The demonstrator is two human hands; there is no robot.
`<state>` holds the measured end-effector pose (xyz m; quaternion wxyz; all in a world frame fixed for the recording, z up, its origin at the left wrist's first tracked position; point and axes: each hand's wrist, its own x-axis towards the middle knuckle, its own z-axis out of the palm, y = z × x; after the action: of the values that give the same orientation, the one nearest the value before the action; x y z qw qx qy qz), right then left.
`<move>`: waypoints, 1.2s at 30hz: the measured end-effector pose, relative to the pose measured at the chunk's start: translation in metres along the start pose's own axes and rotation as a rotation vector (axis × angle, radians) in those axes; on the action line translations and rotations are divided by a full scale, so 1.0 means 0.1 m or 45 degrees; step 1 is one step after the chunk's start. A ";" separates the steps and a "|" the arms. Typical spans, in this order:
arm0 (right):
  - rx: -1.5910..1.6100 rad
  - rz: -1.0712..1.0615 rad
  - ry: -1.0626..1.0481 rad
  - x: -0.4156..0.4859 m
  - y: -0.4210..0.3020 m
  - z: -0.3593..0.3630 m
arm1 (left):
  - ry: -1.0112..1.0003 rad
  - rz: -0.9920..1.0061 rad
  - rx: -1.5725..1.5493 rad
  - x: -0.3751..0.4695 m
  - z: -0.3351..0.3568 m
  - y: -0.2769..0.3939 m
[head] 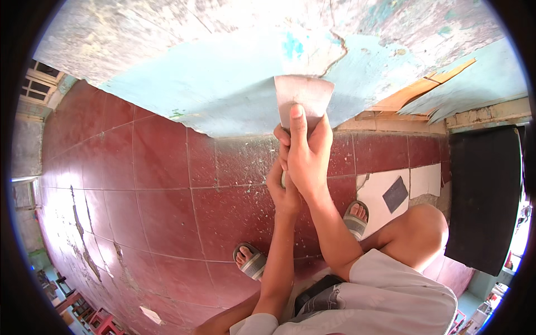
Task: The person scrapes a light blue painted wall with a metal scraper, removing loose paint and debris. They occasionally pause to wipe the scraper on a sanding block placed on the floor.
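Note:
A wide-bladed paint scraper point(302, 90) points away from me, its blade edge against or very close to the pale blue wall point(234, 71). My right hand point(307, 155) grips it high up, with the thumb pressed flat on the blade. Lower down, my left hand point(285, 188) is wrapped around the handle, of which only a pale sliver shows between the hands. Just beyond the blade, the wall has a whitish bare patch point(310, 54) with a jagged crack point(344, 50) running along it.
Paint flakes lie on the red floor tiles point(234, 209) around my sandalled feet. To the right, a dark square sheet point(395, 195) lies on a white tile point(372, 188), near a large black panel point(481, 197). Torn orange-brown board point(427, 88) shows at the wall's right.

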<state>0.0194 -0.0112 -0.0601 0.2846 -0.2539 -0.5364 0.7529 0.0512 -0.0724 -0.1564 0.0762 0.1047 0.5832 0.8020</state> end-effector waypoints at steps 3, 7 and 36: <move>0.046 -0.051 -0.029 0.03 0.13 -0.01 | -0.013 0.000 0.034 0.08 -0.07 -0.06; 0.066 -0.008 0.000 -0.01 0.27 -0.12 | 0.010 -0.055 0.071 0.00 -0.06 -0.18; -0.008 -0.103 0.080 0.01 0.37 -0.16 | 0.034 -0.174 -0.075 -0.15 -0.04 -0.35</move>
<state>0.0236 -0.0094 -0.1005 0.3307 -0.2565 -0.5392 0.7308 0.0644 -0.0687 -0.1925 0.1258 0.0516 0.5662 0.8130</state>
